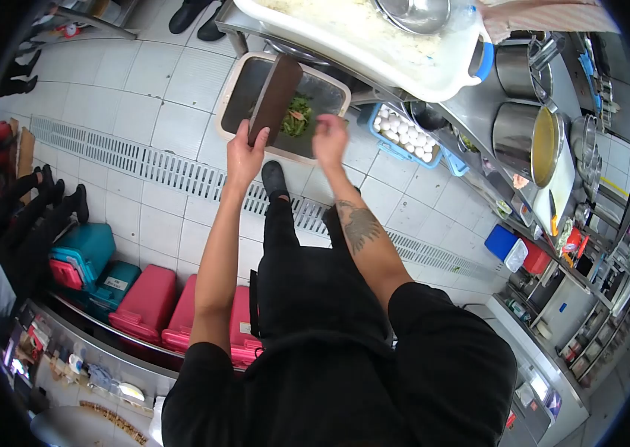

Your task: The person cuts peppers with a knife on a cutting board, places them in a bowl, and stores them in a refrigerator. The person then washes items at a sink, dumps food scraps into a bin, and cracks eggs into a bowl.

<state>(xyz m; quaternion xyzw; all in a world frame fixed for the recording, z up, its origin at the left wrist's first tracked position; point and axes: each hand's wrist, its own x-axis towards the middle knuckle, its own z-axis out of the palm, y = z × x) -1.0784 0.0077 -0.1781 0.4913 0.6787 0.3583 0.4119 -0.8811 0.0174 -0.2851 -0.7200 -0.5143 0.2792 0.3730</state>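
gripping brown board [277,98], long axis seemingly pointing away

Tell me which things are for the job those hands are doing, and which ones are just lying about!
Seem part of the job:
- brown board, gripped by the left hand
- bin under it
- leafy greens inside, near the right hand

Seem just lying about:
- white eggs
- metal pot
- pink boxes

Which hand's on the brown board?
The left hand: its fingers and thumb grip the near end of the brown board. The right hand is off it, just right of the leafy greens.
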